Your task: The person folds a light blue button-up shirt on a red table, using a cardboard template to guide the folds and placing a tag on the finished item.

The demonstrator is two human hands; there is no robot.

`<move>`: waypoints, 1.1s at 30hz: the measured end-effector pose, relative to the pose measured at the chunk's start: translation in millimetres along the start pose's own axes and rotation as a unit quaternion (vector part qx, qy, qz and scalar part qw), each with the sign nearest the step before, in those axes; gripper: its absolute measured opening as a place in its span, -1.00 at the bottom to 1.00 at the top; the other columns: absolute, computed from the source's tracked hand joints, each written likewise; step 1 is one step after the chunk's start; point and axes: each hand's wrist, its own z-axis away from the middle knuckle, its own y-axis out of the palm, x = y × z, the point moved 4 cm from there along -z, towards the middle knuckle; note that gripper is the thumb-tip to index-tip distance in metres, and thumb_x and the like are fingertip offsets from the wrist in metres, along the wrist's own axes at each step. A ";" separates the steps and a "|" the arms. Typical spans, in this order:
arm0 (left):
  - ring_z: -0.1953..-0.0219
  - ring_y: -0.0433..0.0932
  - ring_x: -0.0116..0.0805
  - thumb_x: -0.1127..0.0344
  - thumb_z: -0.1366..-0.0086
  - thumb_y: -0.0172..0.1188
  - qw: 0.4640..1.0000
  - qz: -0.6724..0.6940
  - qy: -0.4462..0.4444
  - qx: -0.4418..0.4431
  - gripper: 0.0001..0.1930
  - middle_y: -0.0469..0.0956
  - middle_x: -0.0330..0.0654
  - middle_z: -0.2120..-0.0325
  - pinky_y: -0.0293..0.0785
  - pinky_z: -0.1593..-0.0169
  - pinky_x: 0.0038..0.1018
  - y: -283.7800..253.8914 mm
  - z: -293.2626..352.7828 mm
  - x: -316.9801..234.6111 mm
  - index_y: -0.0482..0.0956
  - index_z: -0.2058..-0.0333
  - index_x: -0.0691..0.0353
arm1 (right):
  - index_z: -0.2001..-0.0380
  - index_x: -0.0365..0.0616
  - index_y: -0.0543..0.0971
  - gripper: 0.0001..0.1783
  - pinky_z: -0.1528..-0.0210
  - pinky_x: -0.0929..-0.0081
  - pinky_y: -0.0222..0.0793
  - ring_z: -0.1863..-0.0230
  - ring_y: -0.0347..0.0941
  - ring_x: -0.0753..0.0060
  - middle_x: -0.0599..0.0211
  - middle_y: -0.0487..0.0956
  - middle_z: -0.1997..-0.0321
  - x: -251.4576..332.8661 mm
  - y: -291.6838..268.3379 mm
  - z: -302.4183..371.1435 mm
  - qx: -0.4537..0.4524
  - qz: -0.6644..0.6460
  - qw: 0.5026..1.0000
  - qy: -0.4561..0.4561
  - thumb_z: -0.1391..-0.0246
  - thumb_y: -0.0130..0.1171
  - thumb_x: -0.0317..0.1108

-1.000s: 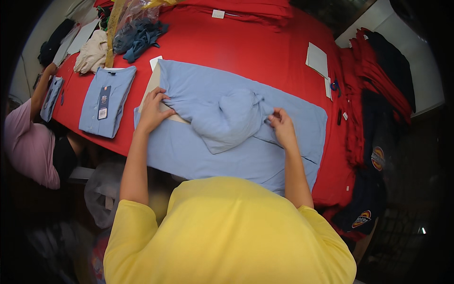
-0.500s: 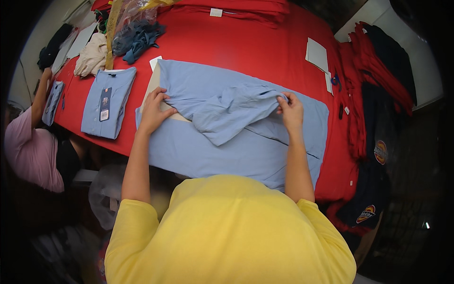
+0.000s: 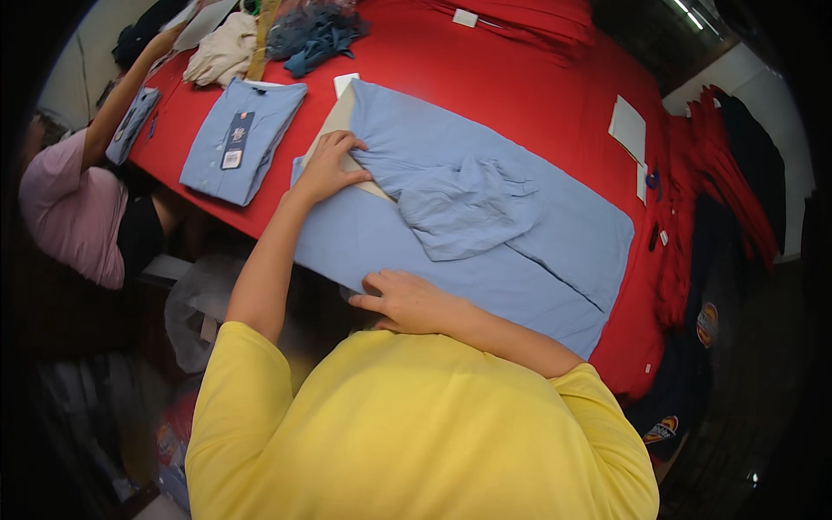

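Observation:
A light blue shirt lies spread across the table in front of me, one sleeve folded over it in a crumpled heap. A beige flat board shows along its left end. My left hand rests on the shirt and board there, its thumb apart from its bent fingers, pressing down. Close to my body, at the shirt's near edge, is my right hand. Its fingers are bent but apart, and I see no cloth between them.
Left of the shirt lies a folded blue shirt with a dark tag. Cream cloth and dark blue scraps lie behind. Red garments are stacked at the back; white cards lie right. A person in pink works far left.
My right hand has let go of the sleeve and swung down and left to the shirt's near edge. The sleeve now lies loose. My left hand stays at the board; the view has shifted.

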 end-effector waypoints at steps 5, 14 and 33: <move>-0.17 0.32 -0.18 -0.29 -0.34 -0.25 0.958 0.193 -0.178 0.118 -0.31 0.48 -0.07 -0.03 0.07 -0.28 -0.39 -9.0 -13.0 27.4 0.57 0.01 0.21 | 0.30 -0.09 0.54 -0.82 0.29 0.30 0.37 0.29 0.44 0.22 0.22 0.45 0.36 -3.9 29.0 -12.5 0.004 0.085 0.996 -0.020 0.04 0.13 -0.35; -0.13 0.41 -0.17 -0.40 -0.27 -0.26 0.874 0.307 -0.307 0.219 -0.18 0.50 0.00 -0.04 0.13 -0.26 -0.41 -22.2 -30.8 52.3 0.49 -0.08 0.27 | 0.22 -0.08 0.54 -0.80 -0.02 0.20 0.27 0.04 0.41 0.05 0.10 0.53 0.15 -157.7 -159.3 -15.8 -0.386 0.054 0.838 0.381 -0.11 0.10 -0.26; -0.01 0.39 0.04 0.34 -0.13 0.25 0.985 -0.159 0.028 -0.055 -0.64 0.44 0.03 0.06 0.36 -0.04 -0.20 18.8 -52.5 -0.4 0.49 0.10 0.38 | 0.26 -0.25 0.50 -0.82 0.06 0.11 0.22 0.12 0.33 -0.05 0.00 0.44 0.20 -26.8 -98.2 318.0 -0.456 0.264 0.653 0.544 -0.13 0.03 -0.37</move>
